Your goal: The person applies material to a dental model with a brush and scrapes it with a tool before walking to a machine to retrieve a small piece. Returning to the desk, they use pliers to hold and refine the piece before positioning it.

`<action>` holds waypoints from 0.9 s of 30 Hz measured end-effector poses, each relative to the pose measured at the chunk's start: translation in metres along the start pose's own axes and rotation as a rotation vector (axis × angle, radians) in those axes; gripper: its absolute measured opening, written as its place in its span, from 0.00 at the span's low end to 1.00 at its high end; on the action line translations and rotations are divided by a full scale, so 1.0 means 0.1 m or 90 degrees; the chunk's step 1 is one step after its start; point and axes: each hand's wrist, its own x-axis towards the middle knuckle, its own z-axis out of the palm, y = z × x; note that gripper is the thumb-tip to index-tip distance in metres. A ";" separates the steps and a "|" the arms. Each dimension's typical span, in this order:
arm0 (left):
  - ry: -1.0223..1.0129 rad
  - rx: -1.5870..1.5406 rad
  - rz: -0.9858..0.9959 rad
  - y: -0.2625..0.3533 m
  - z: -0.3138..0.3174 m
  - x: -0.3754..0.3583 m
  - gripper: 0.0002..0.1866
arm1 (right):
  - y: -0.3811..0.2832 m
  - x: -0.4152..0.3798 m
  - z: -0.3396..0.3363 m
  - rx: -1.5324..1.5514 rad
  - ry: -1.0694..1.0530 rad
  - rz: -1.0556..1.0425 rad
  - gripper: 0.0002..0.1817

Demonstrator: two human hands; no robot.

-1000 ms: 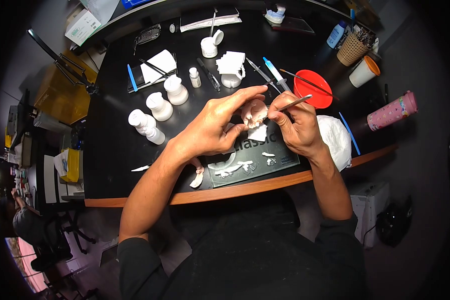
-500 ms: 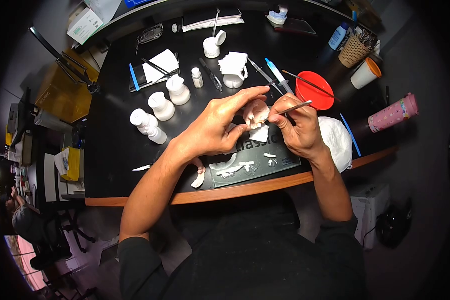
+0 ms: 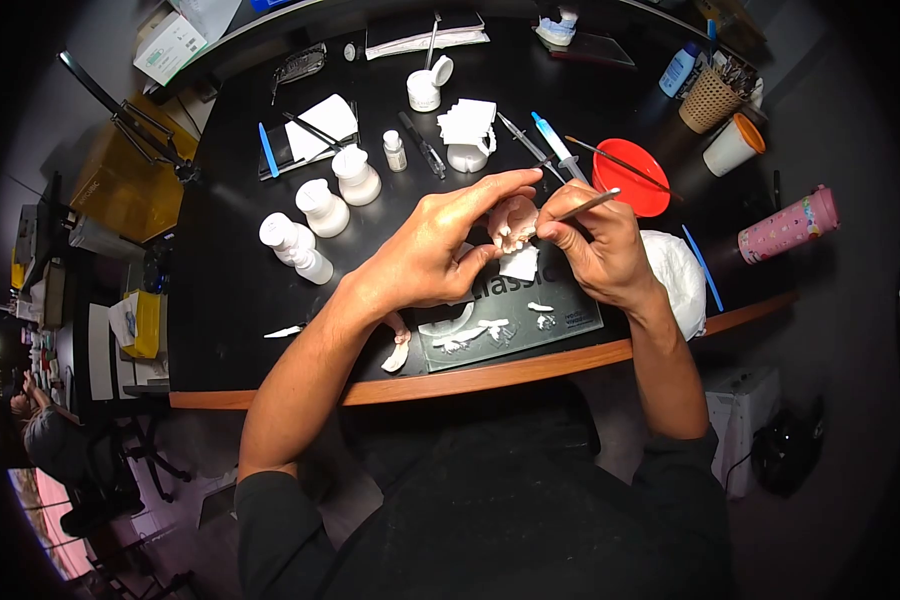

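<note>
Between thumb and fingers, my left hand [image 3: 420, 245] holds a pinkish dental model [image 3: 513, 224] with pale teeth along its lower edge. My right hand [image 3: 602, 250] pinches a thin metal-ended tool [image 3: 590, 204], its working end close to the model's right side. Just below the model is a folded white tissue [image 3: 519, 263]. Under both hands lies a glass slab [image 3: 560, 325] bearing white smears of paste [image 3: 475, 336]. A second pinkish piece [image 3: 397, 352] rests left of the slab, near the table edge.
White bottles [image 3: 322, 210] stand at the left. A red bowl [image 3: 630, 178] with a brush across it, a white mass [image 3: 675, 285], a cup [image 3: 732, 144] and a pink bottle [image 3: 788, 225] are at the right. Another person [image 3: 45, 430] is at the far left.
My right hand has shifted slightly, and its tool is tilted more steeply, with its visible end a little higher and left. My left hand keeps its hold on the model.
</note>
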 end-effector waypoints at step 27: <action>-0.004 -0.010 -0.032 0.02 -0.02 -0.01 0.47 | -0.04 0.05 -0.03 -0.004 -0.037 0.008 0.05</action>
